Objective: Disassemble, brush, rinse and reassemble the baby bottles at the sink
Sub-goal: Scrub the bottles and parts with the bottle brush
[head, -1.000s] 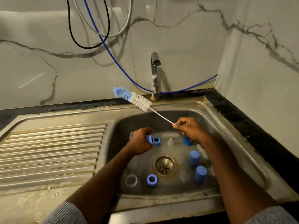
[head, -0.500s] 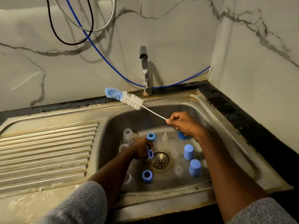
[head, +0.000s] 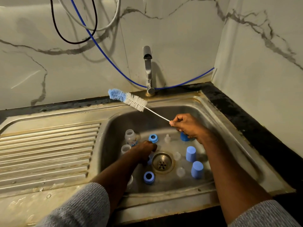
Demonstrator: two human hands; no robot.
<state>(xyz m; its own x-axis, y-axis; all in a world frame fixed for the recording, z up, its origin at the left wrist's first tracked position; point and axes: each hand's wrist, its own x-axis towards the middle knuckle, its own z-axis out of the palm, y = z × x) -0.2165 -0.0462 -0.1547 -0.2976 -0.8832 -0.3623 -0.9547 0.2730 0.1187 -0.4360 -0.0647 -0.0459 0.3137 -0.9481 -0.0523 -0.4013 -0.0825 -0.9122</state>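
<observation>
My right hand (head: 186,126) grips the wire handle of a blue-and-white bottle brush (head: 127,99), whose bristles point up and left over the sink's back rim. My left hand (head: 144,152) is low in the steel sink (head: 229,145), just left of the drain (head: 162,163), closed on a blue bottle ring (head: 150,159) that is mostly hidden. Loose parts lie on the basin floor: two clear bottles (head: 130,136) at the left, blue rings (head: 153,138), blue caps (head: 190,154) at the right, and clear teats (head: 180,172).
A chrome tap (head: 147,69) stands at the back of the sink. A ribbed steel draining board (head: 47,149) stretches to the left. Blue, black and white hoses (head: 105,51) hang on the marble wall. A black counter (head: 242,117) runs along the right.
My left hand has dropped from the back of the basin to beside the drain, carrying the blue ring. The brush in my right hand stays raised.
</observation>
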